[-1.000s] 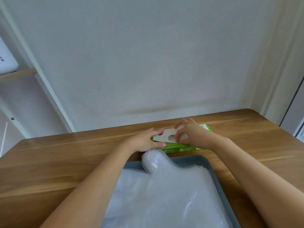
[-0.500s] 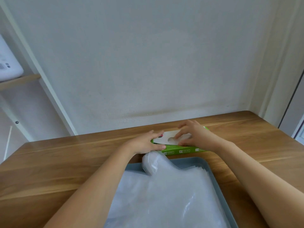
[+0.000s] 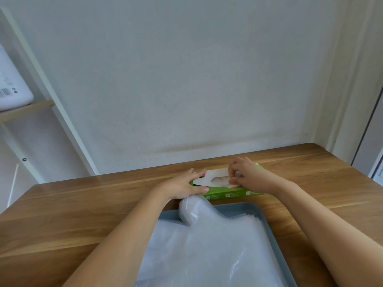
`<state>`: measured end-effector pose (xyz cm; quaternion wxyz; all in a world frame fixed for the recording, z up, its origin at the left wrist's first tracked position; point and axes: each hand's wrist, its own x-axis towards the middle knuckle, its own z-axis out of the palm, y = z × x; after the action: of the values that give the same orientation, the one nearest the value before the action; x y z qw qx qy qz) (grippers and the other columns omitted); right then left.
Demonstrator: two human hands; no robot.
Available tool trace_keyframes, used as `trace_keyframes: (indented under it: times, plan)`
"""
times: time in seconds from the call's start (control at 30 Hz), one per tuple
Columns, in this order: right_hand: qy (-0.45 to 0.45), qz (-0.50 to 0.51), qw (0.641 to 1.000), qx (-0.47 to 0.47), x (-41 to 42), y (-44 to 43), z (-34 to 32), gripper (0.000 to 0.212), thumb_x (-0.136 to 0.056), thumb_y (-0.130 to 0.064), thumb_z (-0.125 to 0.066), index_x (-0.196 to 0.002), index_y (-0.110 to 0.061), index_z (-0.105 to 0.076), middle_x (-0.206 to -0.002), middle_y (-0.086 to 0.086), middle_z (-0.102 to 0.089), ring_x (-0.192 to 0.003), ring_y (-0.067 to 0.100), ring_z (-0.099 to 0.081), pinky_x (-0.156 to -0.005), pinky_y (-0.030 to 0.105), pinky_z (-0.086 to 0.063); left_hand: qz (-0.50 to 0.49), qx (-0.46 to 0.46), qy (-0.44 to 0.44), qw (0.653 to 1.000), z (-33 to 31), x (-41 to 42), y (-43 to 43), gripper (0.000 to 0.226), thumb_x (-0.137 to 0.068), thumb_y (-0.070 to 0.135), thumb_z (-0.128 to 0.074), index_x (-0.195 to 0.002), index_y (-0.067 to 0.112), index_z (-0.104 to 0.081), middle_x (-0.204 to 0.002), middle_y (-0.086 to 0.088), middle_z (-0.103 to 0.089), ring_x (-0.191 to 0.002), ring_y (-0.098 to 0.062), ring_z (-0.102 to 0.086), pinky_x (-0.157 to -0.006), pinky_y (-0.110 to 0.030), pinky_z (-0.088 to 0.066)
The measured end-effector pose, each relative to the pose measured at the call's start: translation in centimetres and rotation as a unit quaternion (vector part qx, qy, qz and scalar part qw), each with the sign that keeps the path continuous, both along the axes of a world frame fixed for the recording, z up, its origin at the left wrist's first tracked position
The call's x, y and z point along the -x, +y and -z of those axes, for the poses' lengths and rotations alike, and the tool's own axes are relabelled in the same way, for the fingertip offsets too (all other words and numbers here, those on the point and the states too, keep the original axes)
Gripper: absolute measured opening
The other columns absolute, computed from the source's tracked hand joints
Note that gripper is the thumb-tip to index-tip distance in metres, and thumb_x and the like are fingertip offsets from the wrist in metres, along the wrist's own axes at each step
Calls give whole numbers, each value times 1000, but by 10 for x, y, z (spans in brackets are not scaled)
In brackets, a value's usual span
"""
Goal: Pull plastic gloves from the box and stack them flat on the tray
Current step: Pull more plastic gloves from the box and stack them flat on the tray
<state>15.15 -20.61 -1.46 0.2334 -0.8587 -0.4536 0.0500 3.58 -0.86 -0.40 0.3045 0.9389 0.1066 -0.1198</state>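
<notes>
Head view: your left hand [image 3: 184, 186] lies flat-fingered on the 9 o'clock end of the green box [image 3: 228, 192], at 12 o'clock on the tabletop [image 3: 83, 204], while your right hand [image 3: 248, 175] pinches a glove [image 3: 238, 174] at the slot. Pull too steeply and the light box may lift, or several gloves come out clumped; the glove stack [image 3: 207, 245] in the tray [image 3: 267, 222] at 6 o'clock could then crumple.

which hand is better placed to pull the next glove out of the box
Right. The right hand has curled fingers at the box opening, apparently pinching the glove there; the left hand presses flat on the box's left end, steadying it.
</notes>
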Motion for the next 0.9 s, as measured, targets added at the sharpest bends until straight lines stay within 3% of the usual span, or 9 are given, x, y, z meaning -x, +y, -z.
trace_keyframes:
  times: [0.13, 0.27, 0.4, 0.47, 0.67, 0.8, 0.9]
  plan:
    - [16, 4, 999, -48, -2, -3, -1, 4, -87, -26, -66, -85, -24, -63, -111, -11, -51, -109, 9, -42, -88, 23, -32, -2, 6, 0, 1000, 1, 0, 1, 70, -91, 43, -61, -149, 44, -22, -163, 4, 2, -149, -17, -5, -118, -33, -10]
    - [-8, -16, 999, -37, 1, 3, 7, 18, -83, -25, -71, -100, -28, -72, -124, -11, -45, -120, 6, -31, -94, 17, -26, -3, 13, 0, 1000, 1, 0, 0, 71, -91, 43, -61, -149, 44, -22, -163, 3, 3, -149, -16, -4, -117, -31, -9]
    - [-22, -14, 999, -42, 3, 8, 10, 4, -84, -22, -70, -84, -25, -71, -119, -11, -45, -118, 8, -31, -92, 17, -26, -4, 11, 4, 1000, 1, 0, 0, 70, -91, 43, -60, -149, 45, -21, -163, 4, 4, -149, -17, -3, -117, -32, -9]
    - [-25, -14, 999, -32, 5, 10, 11, 10, -85, -18, -68, -79, -25, -65, -114, -11, -44, -113, 7, -31, -90, 15, -24, -4, 11, 5, 1000, 2, 0, 0, 70, -91, 44, -60, -150, 45, -20, -163, 4, 4, -149, -18, -3, -117, -32, -8]
    - [-35, -14, 999, 3, 6, 11, 10, 13, -90, -20, -62, -81, -23, -53, -108, -11, -38, -104, 7, -29, -91, 15, -25, -3, 11, 7, 1000, 1, 0, 0, 70, -91, 45, -60, -149, 46, -20, -162, 4, 5, -149, -18, -2, -118, -34, -8]
    - [10, -5, 1000, -9, 6, 7, 2, 25, -93, -18, -57, -73, -29, -46, -107, -8, -44, -101, 8, -36, -84, 17, -28, -4, 22, 3, 1000, 1, 0, 0, 70, -91, 43, -61, -149, 45, -21, -163, 3, 5, -149, -17, -2, -116, -31, -9]
    - [60, 27, 994, -86, 4, 1, -3, 13, -94, -16, -55, -82, -20, -54, -105, -3, -51, -91, 10, -49, -73, 15, -36, -4, 23, 1, 1000, 2, 0, 0, 70, -91, 42, -61, -149, 45, -21, -162, 3, 5, -149, -17, -2, -117, -31, -9]
